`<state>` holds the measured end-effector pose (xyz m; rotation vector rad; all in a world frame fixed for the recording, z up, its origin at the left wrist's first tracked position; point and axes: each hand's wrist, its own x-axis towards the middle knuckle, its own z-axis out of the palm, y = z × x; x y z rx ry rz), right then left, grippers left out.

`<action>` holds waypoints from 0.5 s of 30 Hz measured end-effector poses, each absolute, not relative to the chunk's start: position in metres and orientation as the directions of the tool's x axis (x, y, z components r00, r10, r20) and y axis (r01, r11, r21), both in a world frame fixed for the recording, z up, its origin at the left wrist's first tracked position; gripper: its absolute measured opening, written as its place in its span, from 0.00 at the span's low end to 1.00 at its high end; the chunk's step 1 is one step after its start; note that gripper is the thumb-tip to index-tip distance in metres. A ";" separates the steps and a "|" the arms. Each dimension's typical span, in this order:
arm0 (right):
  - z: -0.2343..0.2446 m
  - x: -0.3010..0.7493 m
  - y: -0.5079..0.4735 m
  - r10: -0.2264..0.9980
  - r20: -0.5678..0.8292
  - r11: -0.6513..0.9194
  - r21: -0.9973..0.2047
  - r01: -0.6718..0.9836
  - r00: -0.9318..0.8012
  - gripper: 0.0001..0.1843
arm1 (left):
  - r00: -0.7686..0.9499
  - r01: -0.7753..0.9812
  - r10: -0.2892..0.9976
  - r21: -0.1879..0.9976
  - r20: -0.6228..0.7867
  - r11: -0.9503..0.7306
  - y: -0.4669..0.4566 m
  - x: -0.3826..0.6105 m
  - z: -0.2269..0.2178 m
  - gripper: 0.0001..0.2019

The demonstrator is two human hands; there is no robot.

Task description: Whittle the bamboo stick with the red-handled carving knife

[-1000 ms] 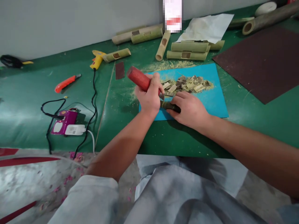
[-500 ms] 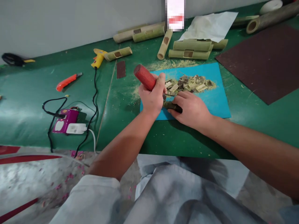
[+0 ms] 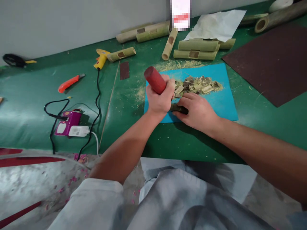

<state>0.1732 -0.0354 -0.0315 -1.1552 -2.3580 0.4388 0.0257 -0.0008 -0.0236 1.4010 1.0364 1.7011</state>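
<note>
My left hand [image 3: 160,99] is closed around the thick red handle [image 3: 155,80] of a tool, whose working end is hidden below the fist. The handle leans up and to the left. Just to the right, my right hand [image 3: 198,110] pins a short dark bamboo piece [image 3: 179,109] against the blue board [image 3: 230,107], fingers wrapped over it. The left fist touches or nearly touches the near end of this piece. Behind both hands, a heap of bamboo chips and shavings [image 3: 196,85] lies on the board.
Cut bamboo tubes [image 3: 198,55] with notches lie along the back, under a white sheet [image 3: 216,25]. Left are a yellow glue gun [image 3: 102,58], an orange utility knife [image 3: 70,83] and a purple power adapter [image 3: 69,123] with cords. A dark brown sheet [image 3: 271,64] covers the right.
My left hand and the red handle have shifted slightly right, and the handle stands a little steeper. My right hand keeps its hold on the bamboo piece, almost unmoved.
</note>
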 end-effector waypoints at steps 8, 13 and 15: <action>-0.032 0.174 -0.035 0.808 0.281 0.586 -0.483 0.651 -0.518 0.07 | -0.285 -0.053 0.896 0.928 0.340 -0.369 -0.002 0.027 -0.027 0.29; -0.030 0.173 -0.036 0.821 0.273 0.568 -0.468 0.677 -0.501 0.05 | -0.333 -0.129 0.879 0.906 0.342 -0.402 0.004 0.027 -0.032 0.30; -0.030 0.173 -0.036 0.815 0.281 0.578 -0.461 0.674 -0.507 0.04 | -0.316 -0.110 0.882 0.910 0.349 -0.400 0.004 0.028 -0.031 0.30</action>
